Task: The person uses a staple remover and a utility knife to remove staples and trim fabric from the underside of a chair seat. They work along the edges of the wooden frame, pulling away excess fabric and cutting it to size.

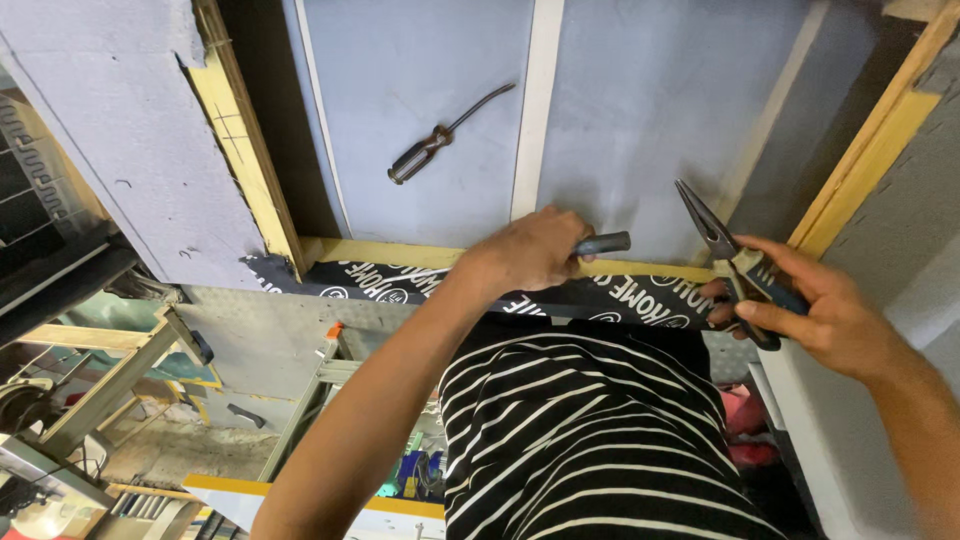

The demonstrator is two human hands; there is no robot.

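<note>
a: while the grey panel (650,110) fills the upper part of the view, what is seen along its lower edge?

b: a yellow wooden rail (400,252) is laid across there, with a black printed strip (600,296) just under it. below these, a black-and-white striped shirt (590,440) is seen.

a: how is the left hand (528,252) held?

b: it is curled shut around a dark grey handle (603,243), which sticks out to the right of the knuckles, right at the rail. what the handle belongs to cannot be told, as the rest is hidden by the hand.

a: and the right hand (810,305)?

b: it is closed on the blue and yellow grips of a pair of long-nose pliers (730,258). the grips are wrapped by the fingers, and the thin jaws are pointed up and to the left, beyond the fingertips, over the panel. the jaws are seen pressed together, with nothing between them.

a: is anything else lying on the panel?

b: a screwdriver (440,138) with a dark brownish handle is seen higher up, well apart from both hands and untouched.
</note>
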